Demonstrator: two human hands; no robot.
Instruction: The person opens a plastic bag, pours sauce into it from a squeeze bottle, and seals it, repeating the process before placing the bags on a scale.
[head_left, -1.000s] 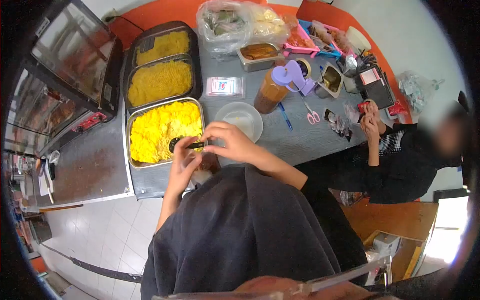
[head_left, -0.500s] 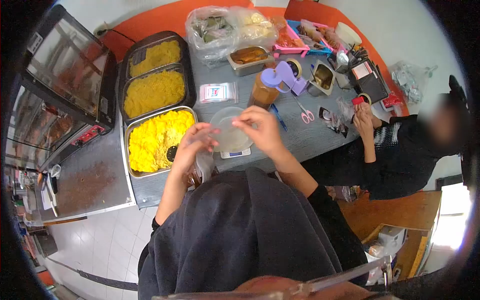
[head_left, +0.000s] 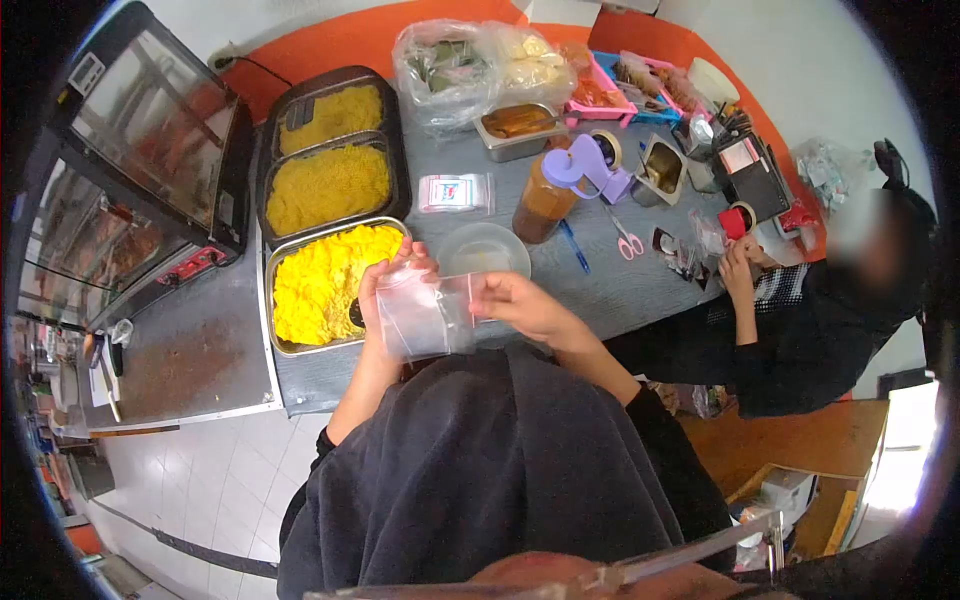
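A small clear plastic bag is stretched between both my hands in front of my chest. My left hand pinches its left top corner, and my right hand pinches its right edge. Just beyond the bag stands a clear round plastic bowl on the grey table. To the left lies a steel tray of bright yellow rice, with a black scoop resting at its near right corner.
Two more trays of yellow rice sit behind, a glass warmer cabinet at left. Sauce jug, pink scissors, bagged food and steel tins crowd the table. Another person in black sits at right, handling something red.
My hands have come back from above the bowl toward my chest and now hold the clear bag spread open between them. A second ago they were at the black scoop in the rice tray.
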